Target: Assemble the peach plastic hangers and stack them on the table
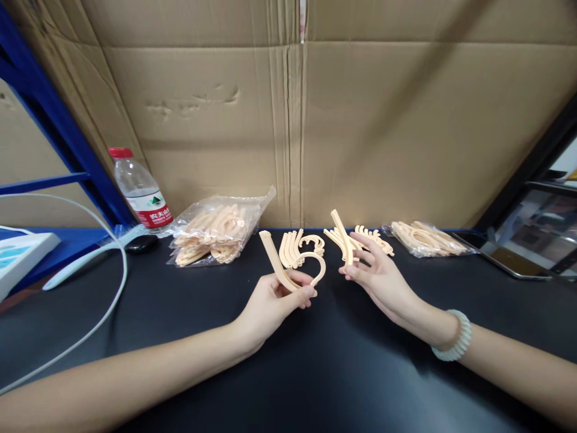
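My left hand is closed on a beige curved piece, whose straight arm rises to the left while a rounded hook curls up at the right. A second beige curved strip stands tilted in my right hand, pinched near its lower end. The two held pieces are apart from each other. Behind them on the black table lie loose beige curved strips and hook-shaped pieces, several of each. More beige pieces lie behind my right hand, partly covered by it.
Clear bags of beige pieces stand at left and right. A water bottle, a black mouse-like object and a white cable are at left. A tablet-like device leans at right. Cardboard walls the back.
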Tool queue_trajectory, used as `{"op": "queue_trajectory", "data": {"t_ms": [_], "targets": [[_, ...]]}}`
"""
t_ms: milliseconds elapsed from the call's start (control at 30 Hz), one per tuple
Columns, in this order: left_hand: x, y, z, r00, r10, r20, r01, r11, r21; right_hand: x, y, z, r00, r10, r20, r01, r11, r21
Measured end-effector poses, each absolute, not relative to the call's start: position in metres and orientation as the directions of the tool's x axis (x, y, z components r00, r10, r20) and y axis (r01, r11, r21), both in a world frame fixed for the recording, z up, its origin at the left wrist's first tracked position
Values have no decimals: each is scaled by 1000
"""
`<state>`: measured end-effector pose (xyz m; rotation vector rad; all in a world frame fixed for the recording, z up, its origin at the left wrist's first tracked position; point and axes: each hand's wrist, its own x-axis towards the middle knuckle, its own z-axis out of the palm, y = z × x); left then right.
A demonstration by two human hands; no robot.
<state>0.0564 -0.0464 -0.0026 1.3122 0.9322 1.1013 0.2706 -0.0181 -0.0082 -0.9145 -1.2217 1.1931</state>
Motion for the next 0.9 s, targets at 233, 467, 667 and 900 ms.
{"op": "queue_trajectory", "data": {"t_ms": [233,467,667,900], "targets": [[56,-45,-1,311,947,82,-90,-56,994,259,-27,-12,-248,963,107,-245,44,-969],[57,-47,2,345,936,68,-149,-17,989,253,-35,-11,-352,921,165,-207,96,-974],[55,-45,1,384,918,100,-184,-30,982,251,-37,-8,-405,894,191,-198,118,-973],[57,-47,2,400,909,115,-187,-41,981,250,-38,-5,-429,882,196,-145,147,-979]]}}
